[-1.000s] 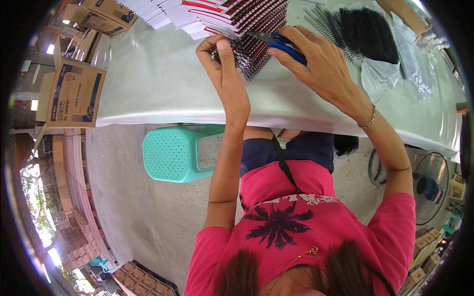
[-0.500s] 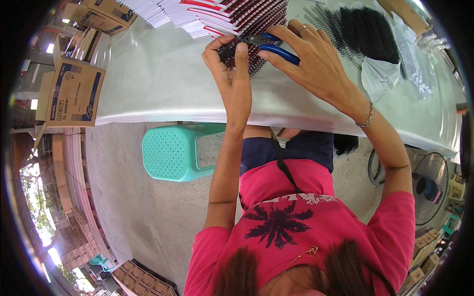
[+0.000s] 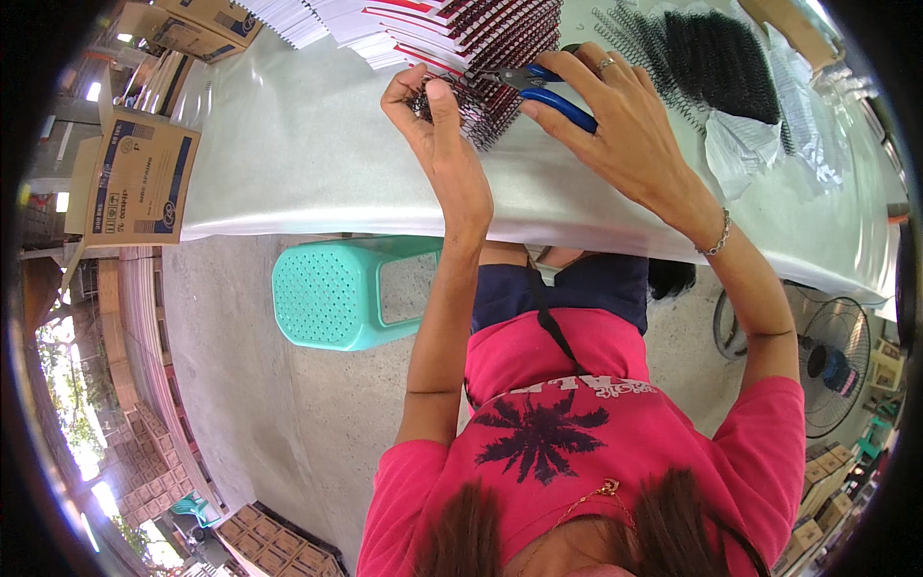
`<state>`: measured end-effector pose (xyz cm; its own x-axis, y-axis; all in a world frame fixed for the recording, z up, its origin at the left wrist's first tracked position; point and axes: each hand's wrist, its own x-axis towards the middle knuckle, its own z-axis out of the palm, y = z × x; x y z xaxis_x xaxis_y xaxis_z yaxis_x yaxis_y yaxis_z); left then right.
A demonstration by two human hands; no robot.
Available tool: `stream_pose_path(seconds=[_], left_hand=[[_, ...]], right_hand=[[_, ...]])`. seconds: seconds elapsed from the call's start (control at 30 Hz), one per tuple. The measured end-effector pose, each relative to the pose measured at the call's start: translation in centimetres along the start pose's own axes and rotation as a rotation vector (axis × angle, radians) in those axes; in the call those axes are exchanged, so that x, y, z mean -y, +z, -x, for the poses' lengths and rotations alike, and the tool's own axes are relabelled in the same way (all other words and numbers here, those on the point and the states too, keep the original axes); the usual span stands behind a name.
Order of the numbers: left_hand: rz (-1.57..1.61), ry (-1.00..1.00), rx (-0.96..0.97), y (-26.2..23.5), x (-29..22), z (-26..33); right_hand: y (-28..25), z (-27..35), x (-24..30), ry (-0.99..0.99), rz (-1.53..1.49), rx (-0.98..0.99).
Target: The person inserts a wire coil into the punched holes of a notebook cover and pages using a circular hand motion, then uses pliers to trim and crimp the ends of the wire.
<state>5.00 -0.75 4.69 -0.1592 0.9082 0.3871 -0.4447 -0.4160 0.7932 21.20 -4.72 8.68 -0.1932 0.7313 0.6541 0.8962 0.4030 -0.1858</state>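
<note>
My right hand point(image 3: 625, 125) is closed round a pair of blue-handled cutting pliers point(image 3: 562, 109). Their jaws point left, over the dark coils of a fanned stack of spiral-bound notebooks point(image 3: 495, 48) with white pages and red edges. At the near left end of that stack, my left hand point(image 3: 442, 159) has its thumb and forefinger curled round a dark wire coil point(image 3: 423, 104). The fingertips partly hide the coil there. A small gap separates the plier jaws from my left thumb.
Loose black coils point(image 3: 721, 67) lie in a heap at the table's far right, beside crumpled clear plastic point(image 3: 740, 149). A cardboard box point(image 3: 144, 178) stands left of the table point(image 3: 308, 163). Below the near edge is a green stool point(image 3: 322, 298); a fan point(image 3: 832, 361) stands at right.
My left hand has shifted slightly left, and the pliers have moved a little right and down. The jaws, close by my left thumb before, are now apart from it.
</note>
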Motion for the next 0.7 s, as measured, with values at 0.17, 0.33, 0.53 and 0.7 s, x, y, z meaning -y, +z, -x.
stream_pose_path(seconds=[0.17,0.33,0.53,0.7], left_hand=[[-0.166,0.021,0.086,0.06,0.21,0.67],[-0.138,-0.019,0.089,-0.09,0.41,0.78],[-0.111,-0.017,0.075,-0.36,0.6,0.76],[-0.078,0.008,0.078,-0.1,0.65,0.81]], right_hand=[[0.61,-0.07,0.01,-0.004,-0.018,0.004],[0.22,-0.21,0.35,-0.004,-0.007,-0.001],[-0.07,0.05,0.55,0.026,0.004,0.016],[-0.11,-0.2,0.59,0.032,-0.02,0.026]])
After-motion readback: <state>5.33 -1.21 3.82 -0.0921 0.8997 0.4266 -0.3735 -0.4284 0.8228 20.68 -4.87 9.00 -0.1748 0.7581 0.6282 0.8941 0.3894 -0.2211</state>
